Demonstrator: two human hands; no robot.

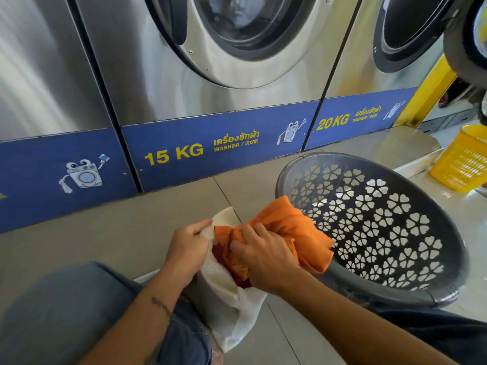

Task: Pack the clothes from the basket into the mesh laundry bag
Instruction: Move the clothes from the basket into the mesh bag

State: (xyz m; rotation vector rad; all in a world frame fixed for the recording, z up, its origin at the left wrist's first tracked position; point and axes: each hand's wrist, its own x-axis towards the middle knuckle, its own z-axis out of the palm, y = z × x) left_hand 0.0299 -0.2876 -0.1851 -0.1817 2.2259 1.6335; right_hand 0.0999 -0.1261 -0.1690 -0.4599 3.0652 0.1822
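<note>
A white mesh laundry bag (pixel 232 309) lies on the floor between my knees, mouth facing up. My left hand (pixel 188 248) grips the bag's rim and holds it apart. My right hand (pixel 263 255) is closed on a bunched orange garment (pixel 297 227), pressing it into the mouth; most of the cloth still sticks out to the right. Something dark red (pixel 238 279) shows inside the bag. The grey basket (pixel 448 241) with heart-shaped holes is tipped toward me at the right, and I see no clothes inside it.
Steel washing machines (pixel 200 83) with blue labelled bases line the wall ahead. A yellow plastic basket (pixel 463 164) stands at the far right beside a raised steel step (pixel 382 143). My jeans-clad knee (pixel 68 306) fills the lower left. Beige floor tiles surround the bag.
</note>
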